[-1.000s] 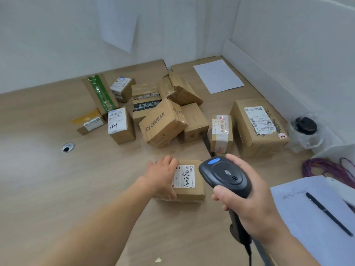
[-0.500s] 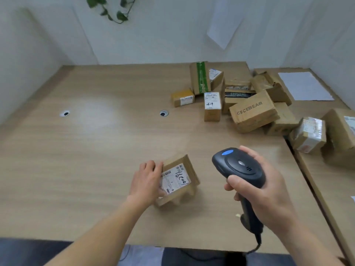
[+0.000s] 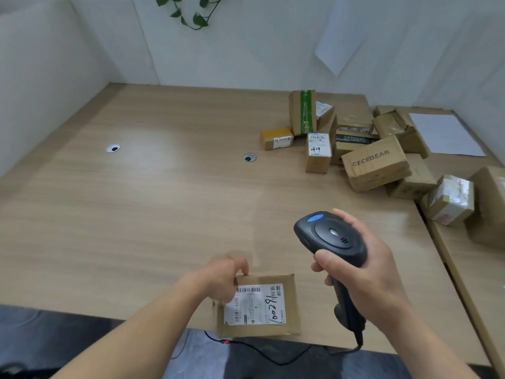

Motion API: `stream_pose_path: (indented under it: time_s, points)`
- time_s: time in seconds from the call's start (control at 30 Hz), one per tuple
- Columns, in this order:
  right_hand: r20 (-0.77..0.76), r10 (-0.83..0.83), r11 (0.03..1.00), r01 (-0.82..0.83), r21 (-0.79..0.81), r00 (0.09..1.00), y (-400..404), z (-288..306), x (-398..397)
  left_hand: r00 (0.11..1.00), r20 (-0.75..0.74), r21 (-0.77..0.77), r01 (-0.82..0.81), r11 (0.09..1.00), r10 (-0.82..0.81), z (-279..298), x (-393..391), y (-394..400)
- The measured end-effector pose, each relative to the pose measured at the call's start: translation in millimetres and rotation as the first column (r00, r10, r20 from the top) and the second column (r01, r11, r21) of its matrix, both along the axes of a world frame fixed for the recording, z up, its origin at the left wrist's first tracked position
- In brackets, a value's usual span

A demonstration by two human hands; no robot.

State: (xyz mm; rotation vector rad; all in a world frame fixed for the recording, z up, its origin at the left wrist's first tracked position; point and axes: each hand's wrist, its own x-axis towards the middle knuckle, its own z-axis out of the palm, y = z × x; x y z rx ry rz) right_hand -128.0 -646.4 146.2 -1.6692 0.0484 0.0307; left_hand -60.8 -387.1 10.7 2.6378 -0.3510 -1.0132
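A small cardboard parcel (image 3: 289,305) with a white shipping label, handwritten digits facing up, sits at the near edge of the wooden table (image 3: 164,214). My left hand (image 3: 222,277) grips its upper left corner. To the right and above the parcel, my right hand (image 3: 363,272) holds a black corded barcode scanner (image 3: 330,239) by its handle, its head with a blue button pointing away from me.
A heap of several cardboard boxes (image 3: 374,165) lies at the far right, one printed CECEBEAR. A white paper sheet (image 3: 445,135) lies beyond it. Two cable grommets (image 3: 250,157) are set in the table. White walls enclose the back and left.
My left hand has pulled the parcel toward me to the table's near edge and turned it square. The view has swung left, so the box heap now sits far right.
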Motion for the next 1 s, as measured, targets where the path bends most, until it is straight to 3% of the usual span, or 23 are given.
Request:
stream_pose_path:
  time_s: [0.2, 0.47, 0.57, 0.63, 0.87, 0.93, 1.0]
  points:
    - [-0.004, 0.044, 0.999, -0.044, -0.006, 0.999, -15.8, 2.1, 1.6, 0.977, -0.058, -0.071, -0.209, 0.975, 0.205, -8.8, -18.7, -5.3]
    - [-0.001, 0.095, 0.995, -0.095, 0.013, 0.995, -39.9, 4.5, 5.8, 0.825, 0.137, -0.203, -0.519, 0.830, 0.549, 4.4, -2.8, -1.7]
    - [-0.002, 0.109, 0.994, -0.109, 0.013, 0.994, -43.6, 2.7, 6.6, 0.812, 0.334, -0.206, -0.432, 0.878, 0.478, 17.7, 3.4, -3.3]
    - [-0.001, 0.124, 0.992, -0.124, 0.024, 0.992, -44.5, 4.1, 6.9, 0.847, 0.381, -0.122, -0.351, 0.928, 0.370, 27.1, 0.1, -9.5]
    - [-0.007, 0.172, 0.985, -0.172, 0.032, 0.985, -46.9, 7.7, 8.1, 0.940, 0.307, 0.173, -0.208, 0.963, 0.148, 4.7, -46.6, -33.0]
    - [-0.009, 0.182, 0.983, -0.181, 0.026, 0.983, -49.1, 7.9, 8.2, 0.918, 0.363, 0.135, -0.222, 0.966, 0.160, 1.7, -49.9, -33.0]
    - [-0.014, 0.201, 0.979, -0.201, 0.029, 0.979, -48.8, 9.0, 7.5, 0.883, 0.346, 0.019, -0.344, 0.939, 0.317, 8.7, -43.1, -27.4]
